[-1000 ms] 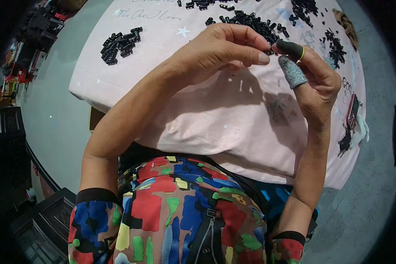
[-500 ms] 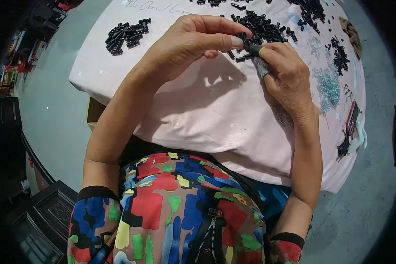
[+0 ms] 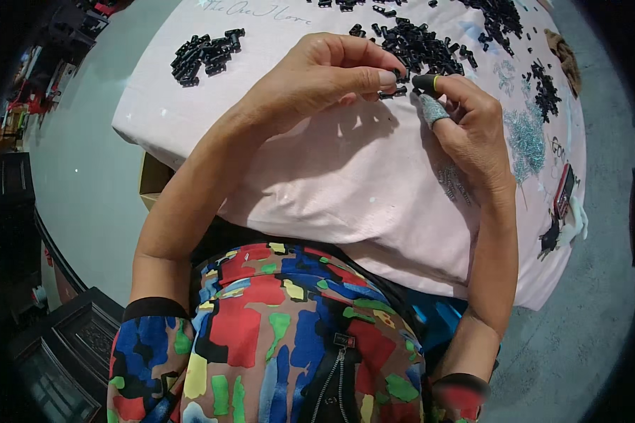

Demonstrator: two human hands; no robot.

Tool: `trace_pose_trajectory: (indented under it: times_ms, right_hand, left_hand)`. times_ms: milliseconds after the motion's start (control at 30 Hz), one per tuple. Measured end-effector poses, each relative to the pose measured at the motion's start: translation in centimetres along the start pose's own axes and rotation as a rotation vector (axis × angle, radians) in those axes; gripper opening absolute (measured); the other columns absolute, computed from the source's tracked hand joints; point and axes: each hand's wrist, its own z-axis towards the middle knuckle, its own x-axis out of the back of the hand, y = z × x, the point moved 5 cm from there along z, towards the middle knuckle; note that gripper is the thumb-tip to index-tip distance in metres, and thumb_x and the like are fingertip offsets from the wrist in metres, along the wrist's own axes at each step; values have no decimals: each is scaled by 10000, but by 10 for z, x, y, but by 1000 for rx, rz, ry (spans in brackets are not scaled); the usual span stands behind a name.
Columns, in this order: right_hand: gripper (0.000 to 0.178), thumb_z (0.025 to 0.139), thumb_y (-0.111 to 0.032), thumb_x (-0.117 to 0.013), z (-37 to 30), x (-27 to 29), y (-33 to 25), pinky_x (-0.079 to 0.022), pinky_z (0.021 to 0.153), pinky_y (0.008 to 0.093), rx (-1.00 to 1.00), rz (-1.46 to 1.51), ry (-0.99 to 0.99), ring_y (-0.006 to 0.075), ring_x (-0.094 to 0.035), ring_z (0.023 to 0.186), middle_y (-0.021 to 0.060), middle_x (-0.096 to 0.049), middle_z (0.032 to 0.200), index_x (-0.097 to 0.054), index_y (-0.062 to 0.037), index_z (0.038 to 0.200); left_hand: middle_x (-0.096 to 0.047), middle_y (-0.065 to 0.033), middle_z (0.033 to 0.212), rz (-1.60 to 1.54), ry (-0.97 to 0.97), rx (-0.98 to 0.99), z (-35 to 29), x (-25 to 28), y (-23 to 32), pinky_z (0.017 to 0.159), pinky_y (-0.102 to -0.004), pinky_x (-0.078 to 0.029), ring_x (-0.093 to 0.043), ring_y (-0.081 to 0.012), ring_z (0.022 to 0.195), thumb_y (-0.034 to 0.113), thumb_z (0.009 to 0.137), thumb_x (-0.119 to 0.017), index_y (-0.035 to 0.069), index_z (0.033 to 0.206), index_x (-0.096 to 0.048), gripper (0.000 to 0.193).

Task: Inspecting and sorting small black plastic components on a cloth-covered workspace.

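Observation:
My left hand (image 3: 324, 79) is raised over the table, with thumb and forefinger pinched on a small black plastic part (image 3: 403, 76). Its fingers cover most of that part. Close by on the right, my right hand (image 3: 471, 130) has curled fingers, a black cover on the forefinger and a grey wrap on the thumb. Forefinger and thumb tips are close together beside the part; whatever they hold is too small to make out. Behind both hands lies a heap of similar black parts (image 3: 423, 46). Next to my right hand is a pile of small silvery pieces, like screws or pins (image 3: 525, 144).
A pale pink cloth (image 3: 317, 190) covers the table. One smaller black pile (image 3: 204, 56) sits at the left; others lie far right (image 3: 497, 21) and at the right edge (image 3: 545, 92). A red-and-black device (image 3: 564, 190) and brown cloth (image 3: 563, 60) rest along the right edge.
My right hand has drawn back slightly to the right, away from my left fingers. My left hand has moved slightly nearer me, still pinching the black part.

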Motion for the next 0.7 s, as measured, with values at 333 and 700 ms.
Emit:
trace_pose_trajectory:
  times_ms: [333, 700]
  right_hand:
    - [301, 755, 38, -671, -7, 8, -9, -385, 551, 206, -122, 233, 12, 42, -491, 658, -9, -680, 850, -739, -4, 1045]
    - [308, 662, 29, -654, -6, 7, -31, -532, 709, 355, 158, -59, 113, 274, -655, 784, 110, -671, 845, -696, 5, 967]
  left_hand:
    - [-705, 32, 958, -63, -67, -22, 0, -14, 2, 701, -167, -444, -598, -18, 818, 191, 940, -711, 73, 1127, -709, 221]
    - [-720, -56, 1031, -138, -66, -14, 3, -16, -3, 888, -253, -543, -684, -115, 952, 112, 950, -685, 9, 1151, -682, 226]
